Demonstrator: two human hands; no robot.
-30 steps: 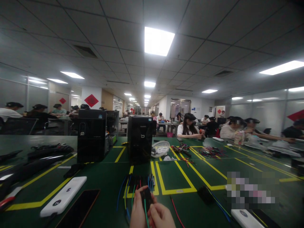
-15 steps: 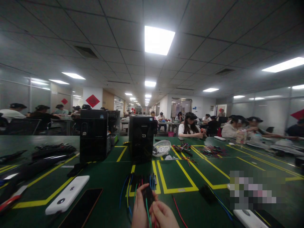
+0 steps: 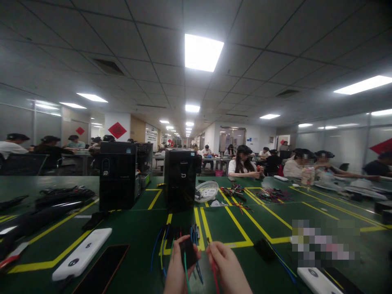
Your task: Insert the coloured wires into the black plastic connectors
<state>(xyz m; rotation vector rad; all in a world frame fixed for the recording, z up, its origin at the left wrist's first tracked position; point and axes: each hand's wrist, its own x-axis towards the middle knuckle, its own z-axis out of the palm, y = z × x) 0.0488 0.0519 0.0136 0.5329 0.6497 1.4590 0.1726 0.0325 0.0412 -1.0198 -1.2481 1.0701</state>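
Note:
Low in the middle of the head view, my left hand (image 3: 176,267) is closed around a small black block (image 3: 188,253). A green wire (image 3: 186,274) runs down from the block's face. Just to the right, my right hand (image 3: 228,265) pinches a red wire (image 3: 215,281), its tip poking up past my fingertips, apart from the block. Behind my left hand lie several dark blocks (image 3: 169,233) with blue, yellow and other coloured wires. Another black block (image 3: 265,250) with blue and yellow-green wires lies farther right.
Two black computer towers (image 3: 118,175) (image 3: 180,177) stand ahead. A white basket (image 3: 207,192) and a pile of loose wires (image 3: 271,195) lie beyond. White power banks (image 3: 82,254) (image 3: 318,281) and a dark phone (image 3: 102,269) flank my hands. A person (image 3: 243,163) sits across the green table.
My hands have moved apart. My right hand has drawn away to the right with the red wire, while my left hand keeps the black block, now more fully visible.

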